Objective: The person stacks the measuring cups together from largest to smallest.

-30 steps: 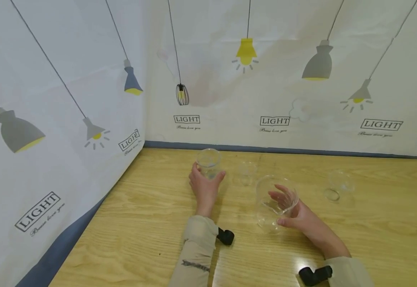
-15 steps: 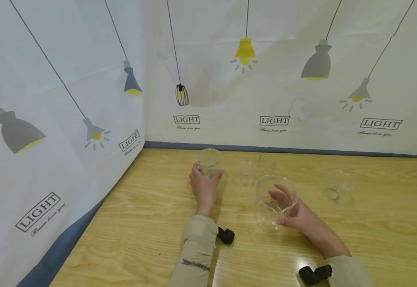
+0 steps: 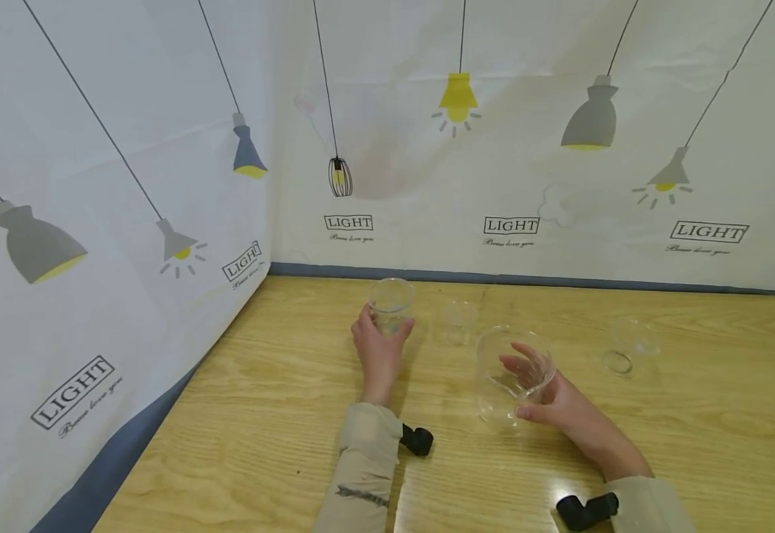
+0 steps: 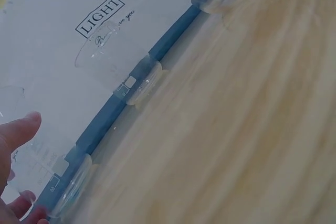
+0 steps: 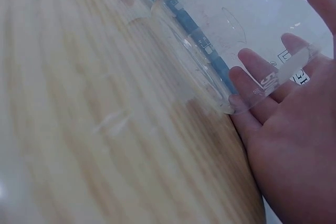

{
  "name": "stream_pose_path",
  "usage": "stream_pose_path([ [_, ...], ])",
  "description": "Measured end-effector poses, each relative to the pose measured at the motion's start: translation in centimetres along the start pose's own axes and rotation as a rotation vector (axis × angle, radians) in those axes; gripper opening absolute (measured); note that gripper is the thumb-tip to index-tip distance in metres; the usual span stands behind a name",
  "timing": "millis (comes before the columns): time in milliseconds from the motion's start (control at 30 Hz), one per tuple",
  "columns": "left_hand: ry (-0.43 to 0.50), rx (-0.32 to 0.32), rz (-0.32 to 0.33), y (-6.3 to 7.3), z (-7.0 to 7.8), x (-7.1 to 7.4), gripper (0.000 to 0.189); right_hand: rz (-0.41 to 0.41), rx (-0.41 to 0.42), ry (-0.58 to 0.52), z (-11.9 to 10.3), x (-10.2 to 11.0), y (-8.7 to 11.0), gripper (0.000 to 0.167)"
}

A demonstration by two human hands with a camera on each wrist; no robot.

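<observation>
Toward the back of the table, my left hand (image 3: 379, 352) holds a clear beaker (image 3: 392, 296) upright, thumb on its right side and fingers around its left. In the left wrist view, the thumb (image 4: 23, 129) and fingertips lie along that beaker's printed wall. My right hand (image 3: 554, 392) is curved around the right side of a larger clear beaker (image 3: 494, 400), which stands upright on the wood. White printed marks show on this large beaker (image 5: 270, 82) in the right wrist view, with several fingers behind the glass.
Between the two held beakers, slightly farther back, stands a small clear beaker (image 3: 459, 326). Another small transparent vessel (image 3: 633, 340) is to the right, its shape hard to make out. Behind the wooden table (image 3: 240, 444) hangs a printed white sheet (image 3: 414, 185).
</observation>
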State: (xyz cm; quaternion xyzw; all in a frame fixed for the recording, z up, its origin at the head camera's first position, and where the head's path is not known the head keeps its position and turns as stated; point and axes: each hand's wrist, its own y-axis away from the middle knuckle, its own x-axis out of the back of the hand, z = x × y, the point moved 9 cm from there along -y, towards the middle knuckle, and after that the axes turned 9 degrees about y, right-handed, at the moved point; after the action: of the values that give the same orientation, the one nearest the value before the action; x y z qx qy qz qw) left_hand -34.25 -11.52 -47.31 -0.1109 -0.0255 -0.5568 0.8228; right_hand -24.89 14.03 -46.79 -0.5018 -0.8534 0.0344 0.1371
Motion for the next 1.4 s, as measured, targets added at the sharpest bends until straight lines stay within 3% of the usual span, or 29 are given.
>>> stream_pose_path([
  [300,0.091,0.011,-0.070,0.06,-0.35,-0.24,0.077,-0.012,0.015,-0.023,0.29,0.11,-0.01,0.082],
  [667,0.056,0.005,-0.101,0.06,-0.38,-0.07,0.075,-0.010,0.008,-0.030,0.35,0.14,0.02,0.081],
  [833,0.038,0.006,-0.166,-0.18,-0.58,-0.04,0.077,-0.005,0.004,-0.029,0.11,0.10,0.04,0.081],
  [1067,0.050,0.020,-0.322,-0.17,-0.88,-0.45,0.074,0.002,-0.025,-0.033,0.09,0.01,0.15,0.080],
  [1400,0.069,-0.029,-0.392,-0.09,-0.77,-0.55,0.076,-0.005,-0.018,-0.014,0.09,-0.13,0.05,0.080],
])
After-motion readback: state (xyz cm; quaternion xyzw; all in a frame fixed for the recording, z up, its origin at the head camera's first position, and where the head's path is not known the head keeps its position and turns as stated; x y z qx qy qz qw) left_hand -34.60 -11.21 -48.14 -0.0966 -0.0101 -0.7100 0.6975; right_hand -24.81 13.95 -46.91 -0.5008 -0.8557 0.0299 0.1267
